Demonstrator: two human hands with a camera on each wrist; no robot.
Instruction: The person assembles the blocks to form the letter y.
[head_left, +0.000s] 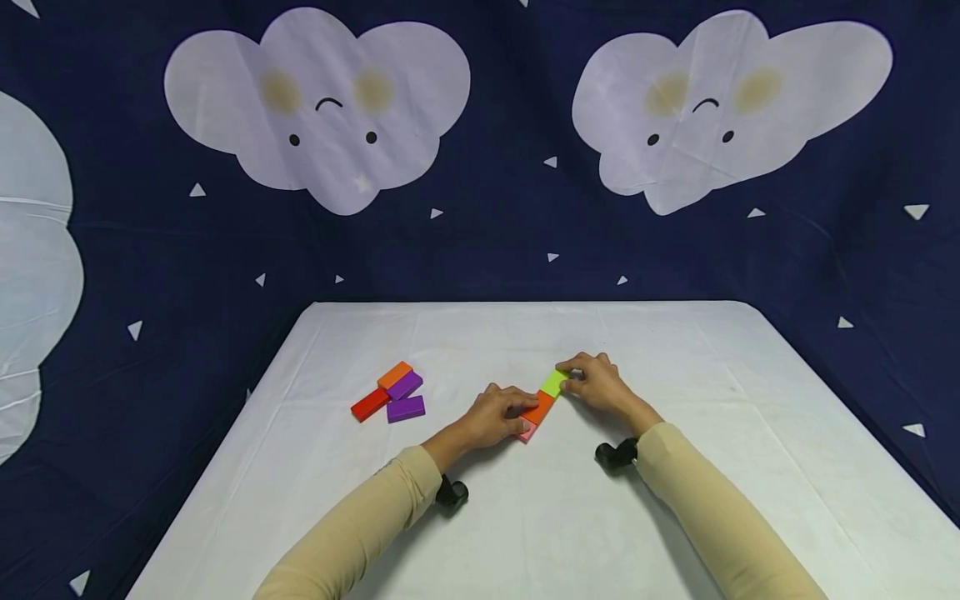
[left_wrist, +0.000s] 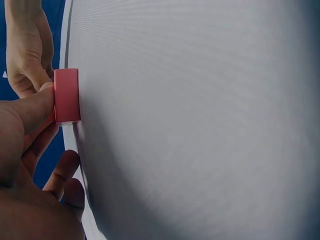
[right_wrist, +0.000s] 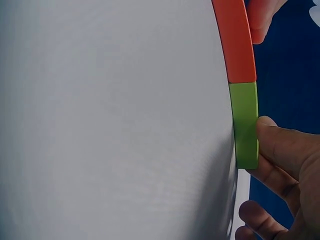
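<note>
Three flat blocks lie end to end in a row on the white table (head_left: 675,517): pink (head_left: 527,431), orange (head_left: 540,407) and green (head_left: 553,382). My left hand (head_left: 497,415) lies over the near end of the row. Its fingers curl onto the orange block, and one finger presses the pink block (left_wrist: 66,96). My right hand (head_left: 597,383) grips the far end, with its thumb against the green block (right_wrist: 246,125). The green block butts against the orange block (right_wrist: 236,40). The right hand (left_wrist: 27,45) shows beyond the pink block.
A loose cluster of blocks lies to the left on the table: a red one (head_left: 370,404), an orange one (head_left: 395,374) and two purple ones (head_left: 406,408). A dark blue backdrop with white clouds hangs behind the table.
</note>
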